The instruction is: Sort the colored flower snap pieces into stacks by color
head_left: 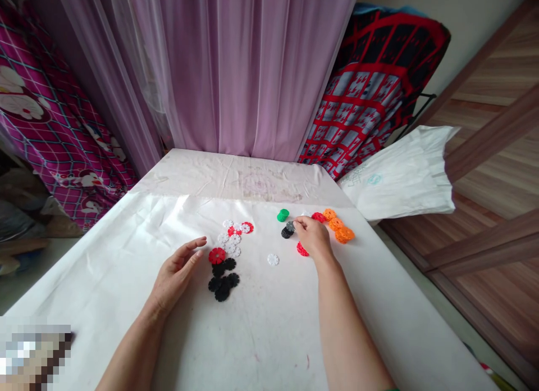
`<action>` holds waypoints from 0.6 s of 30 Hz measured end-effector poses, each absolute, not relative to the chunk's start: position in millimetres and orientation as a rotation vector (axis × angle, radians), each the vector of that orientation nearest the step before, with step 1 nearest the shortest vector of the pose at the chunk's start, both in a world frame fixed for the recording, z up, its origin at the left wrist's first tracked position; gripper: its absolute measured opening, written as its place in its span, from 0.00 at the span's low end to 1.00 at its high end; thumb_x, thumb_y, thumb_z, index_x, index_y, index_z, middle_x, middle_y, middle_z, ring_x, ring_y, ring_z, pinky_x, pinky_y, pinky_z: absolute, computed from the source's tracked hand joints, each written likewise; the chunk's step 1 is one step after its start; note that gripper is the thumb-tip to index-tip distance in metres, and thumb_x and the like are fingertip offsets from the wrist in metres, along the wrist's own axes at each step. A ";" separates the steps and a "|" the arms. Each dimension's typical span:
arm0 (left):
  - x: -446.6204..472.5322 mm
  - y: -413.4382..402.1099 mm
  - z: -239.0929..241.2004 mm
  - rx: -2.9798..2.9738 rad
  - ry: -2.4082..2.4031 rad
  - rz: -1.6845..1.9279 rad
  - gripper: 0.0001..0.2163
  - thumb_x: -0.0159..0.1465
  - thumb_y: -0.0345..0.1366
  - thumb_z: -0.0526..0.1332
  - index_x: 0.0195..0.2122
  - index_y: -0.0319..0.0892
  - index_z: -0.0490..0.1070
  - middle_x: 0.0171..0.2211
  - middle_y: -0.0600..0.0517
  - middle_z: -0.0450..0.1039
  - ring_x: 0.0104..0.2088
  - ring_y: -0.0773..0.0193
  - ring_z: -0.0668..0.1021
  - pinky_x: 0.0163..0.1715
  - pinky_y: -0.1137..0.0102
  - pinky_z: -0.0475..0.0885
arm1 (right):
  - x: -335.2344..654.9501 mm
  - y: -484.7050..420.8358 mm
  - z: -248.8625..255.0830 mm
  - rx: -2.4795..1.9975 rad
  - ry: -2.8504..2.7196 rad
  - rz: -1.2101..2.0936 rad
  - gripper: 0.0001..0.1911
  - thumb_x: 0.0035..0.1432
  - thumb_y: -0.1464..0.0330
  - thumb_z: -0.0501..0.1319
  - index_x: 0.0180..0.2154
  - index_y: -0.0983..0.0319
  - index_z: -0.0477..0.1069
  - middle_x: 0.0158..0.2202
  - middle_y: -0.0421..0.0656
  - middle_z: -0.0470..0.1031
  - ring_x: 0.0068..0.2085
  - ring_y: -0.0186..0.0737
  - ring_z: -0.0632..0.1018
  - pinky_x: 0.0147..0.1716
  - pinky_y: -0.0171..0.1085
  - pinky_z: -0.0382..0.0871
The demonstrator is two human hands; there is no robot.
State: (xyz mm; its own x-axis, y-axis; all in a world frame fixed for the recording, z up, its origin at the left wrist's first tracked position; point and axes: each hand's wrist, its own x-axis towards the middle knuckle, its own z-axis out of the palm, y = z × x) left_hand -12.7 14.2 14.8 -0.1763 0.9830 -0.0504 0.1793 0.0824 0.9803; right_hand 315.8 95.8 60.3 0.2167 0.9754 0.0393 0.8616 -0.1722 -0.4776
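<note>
Flower-shaped plastic discs lie on a white table [269, 335]. My left hand [177, 276] rests on its edge, fingers stretched and apart, just left of a joined piece made of a red disc [217, 255] and several black discs [223, 281]. My right hand [311, 236] reaches to the far right cluster, fingers curled, fingertips pinching a grey disc [290, 226] beside a black disc [286, 233]. A red disc [302, 250] lies partly under that hand. Orange discs [340, 229] sit just right of it, a green one [283, 215] behind.
A white and red disc cluster [234, 236] lies mid-table, with a lone white disc [273, 259] nearer me. Purple curtains [236, 71] hang behind the table, a red patterned blanket [370, 93] and a white bag [400, 174] to the right, wooden panelling [497, 172] beyond.
</note>
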 end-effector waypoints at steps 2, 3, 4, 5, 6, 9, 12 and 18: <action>-13.5 14.3 13.5 1.219 1.531 1.184 0.30 0.52 0.64 0.66 0.47 0.48 0.79 0.58 0.48 0.77 0.61 0.48 0.74 0.62 0.57 0.70 | 311.6 96.4 59.8 -2.095 -1.731 0.375 0.14 0.66 0.66 0.56 0.43 0.56 0.81 0.41 0.44 0.83 0.44 0.43 0.81 0.44 0.37 0.69; -13.9 14.4 12.6 1.225 1.543 1.183 0.30 0.52 0.64 0.66 0.48 0.48 0.79 0.58 0.47 0.77 0.61 0.48 0.75 0.62 0.57 0.70 | 310.3 96.7 59.6 -2.095 -1.741 0.369 0.14 0.66 0.66 0.55 0.43 0.55 0.81 0.41 0.43 0.83 0.44 0.42 0.81 0.44 0.37 0.69; -14.4 14.5 11.8 1.230 1.553 1.184 0.30 0.52 0.64 0.66 0.48 0.48 0.79 0.58 0.47 0.77 0.61 0.48 0.74 0.62 0.56 0.70 | 309.5 97.0 59.5 -2.101 -1.749 0.362 0.14 0.66 0.66 0.55 0.43 0.55 0.81 0.42 0.43 0.84 0.44 0.42 0.81 0.43 0.37 0.69; -14.7 14.6 11.2 1.231 1.559 1.187 0.30 0.52 0.64 0.66 0.48 0.48 0.79 0.58 0.47 0.77 0.62 0.48 0.74 0.63 0.56 0.69 | 309.3 97.3 59.2 -2.114 -1.756 0.356 0.14 0.67 0.66 0.55 0.43 0.55 0.81 0.42 0.42 0.84 0.44 0.42 0.81 0.43 0.36 0.69; -14.9 14.5 10.8 1.229 1.561 1.189 0.30 0.52 0.64 0.66 0.48 0.47 0.79 0.59 0.47 0.76 0.62 0.48 0.74 0.63 0.56 0.68 | 309.7 97.6 58.9 -2.133 -1.762 0.351 0.14 0.67 0.66 0.55 0.43 0.55 0.81 0.42 0.42 0.83 0.45 0.41 0.80 0.43 0.36 0.68; -14.6 14.0 11.4 1.211 1.561 1.202 0.31 0.52 0.64 0.66 0.48 0.47 0.79 0.59 0.46 0.76 0.62 0.47 0.73 0.64 0.54 0.67 | 312.2 99.1 57.7 -2.201 -1.782 0.324 0.14 0.68 0.66 0.55 0.44 0.55 0.81 0.43 0.42 0.83 0.46 0.41 0.80 0.43 0.35 0.68; -13.5 13.6 13.1 1.201 1.565 1.225 0.30 0.52 0.64 0.66 0.47 0.47 0.80 0.58 0.46 0.77 0.62 0.47 0.74 0.64 0.54 0.67 | 314.6 100.0 56.9 -2.244 -1.805 0.275 0.16 0.68 0.67 0.54 0.45 0.55 0.81 0.46 0.43 0.83 0.48 0.42 0.79 0.44 0.35 0.68; -14.5 14.0 11.0 1.198 1.548 1.224 0.29 0.53 0.63 0.66 0.47 0.47 0.80 0.57 0.46 0.77 0.61 0.48 0.75 0.63 0.54 0.68 | 314.8 97.2 57.3 -2.197 -1.857 0.228 0.19 0.68 0.70 0.53 0.53 0.55 0.78 0.55 0.44 0.79 0.55 0.45 0.76 0.51 0.39 0.68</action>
State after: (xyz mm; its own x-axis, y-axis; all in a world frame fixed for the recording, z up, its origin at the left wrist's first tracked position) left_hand -14.5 14.0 11.0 -0.2226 0.9743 -0.0358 0.1898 0.0793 0.9786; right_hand 314.8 97.2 57.3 0.1729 0.9839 0.0443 0.9440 -0.1527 -0.2925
